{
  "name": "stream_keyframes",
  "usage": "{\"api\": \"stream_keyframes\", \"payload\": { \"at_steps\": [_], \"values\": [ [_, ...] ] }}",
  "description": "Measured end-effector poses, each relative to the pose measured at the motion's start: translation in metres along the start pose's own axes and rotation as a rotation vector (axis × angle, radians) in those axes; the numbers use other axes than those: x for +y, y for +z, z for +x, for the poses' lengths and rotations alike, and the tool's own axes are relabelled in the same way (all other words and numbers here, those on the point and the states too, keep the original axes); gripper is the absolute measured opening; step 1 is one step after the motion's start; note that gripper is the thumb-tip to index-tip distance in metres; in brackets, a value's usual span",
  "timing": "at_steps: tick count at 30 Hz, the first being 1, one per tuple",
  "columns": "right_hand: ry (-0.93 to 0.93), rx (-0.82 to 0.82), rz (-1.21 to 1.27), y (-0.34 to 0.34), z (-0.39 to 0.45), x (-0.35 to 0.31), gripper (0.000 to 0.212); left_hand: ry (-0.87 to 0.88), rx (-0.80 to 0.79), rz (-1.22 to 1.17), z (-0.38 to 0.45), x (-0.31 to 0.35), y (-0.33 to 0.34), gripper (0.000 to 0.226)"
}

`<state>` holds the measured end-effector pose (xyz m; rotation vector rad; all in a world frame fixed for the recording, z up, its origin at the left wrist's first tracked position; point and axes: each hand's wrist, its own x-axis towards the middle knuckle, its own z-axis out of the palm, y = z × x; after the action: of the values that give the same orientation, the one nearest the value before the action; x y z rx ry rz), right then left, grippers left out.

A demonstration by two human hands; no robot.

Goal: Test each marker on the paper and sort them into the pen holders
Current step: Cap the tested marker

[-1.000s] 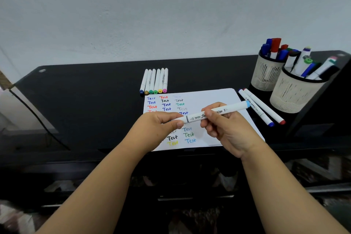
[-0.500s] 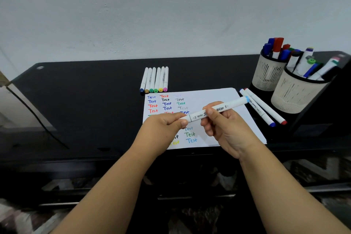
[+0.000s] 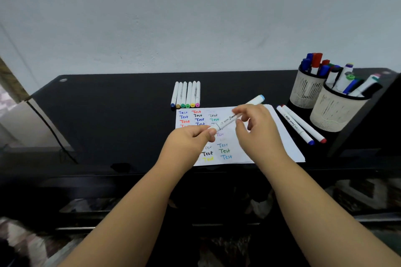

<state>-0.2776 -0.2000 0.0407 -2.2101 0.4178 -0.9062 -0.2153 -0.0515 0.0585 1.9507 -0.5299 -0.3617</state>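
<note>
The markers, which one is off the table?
The light-blue-capped marker, held over the paper by both hands; the others lie on the table or stand in holders.

2 bare forearms reach in from below, no sleeves, watch or rings; left hand (image 3: 191, 140) and right hand (image 3: 258, 130) ungloved.

Both hands, the left hand (image 3: 191, 140) and right hand (image 3: 256, 130), hold a white marker with a light blue cap (image 3: 236, 115) over the white paper (image 3: 282, 136) (covered with colourful "Test" words) on the black table (image 3: 108, 115).
</note>
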Motion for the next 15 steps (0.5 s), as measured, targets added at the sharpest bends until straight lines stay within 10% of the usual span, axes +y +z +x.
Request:
{"api": "stream_keyframes", "payload": {
  "at_steps": [6,15],
  "values": [
    [-0.392,0.006,-0.410,-0.009,0.001,-0.005,0.019,0.029,-0.069,0.017,0.002,0.016,-0.004,0.023],
    [-0.167,0.067,-0.460,-0.066,0.022,0.021,0.014,0.058,-0.222,0.111,0.044,0.013,0.032,0.046]
  ]
}}
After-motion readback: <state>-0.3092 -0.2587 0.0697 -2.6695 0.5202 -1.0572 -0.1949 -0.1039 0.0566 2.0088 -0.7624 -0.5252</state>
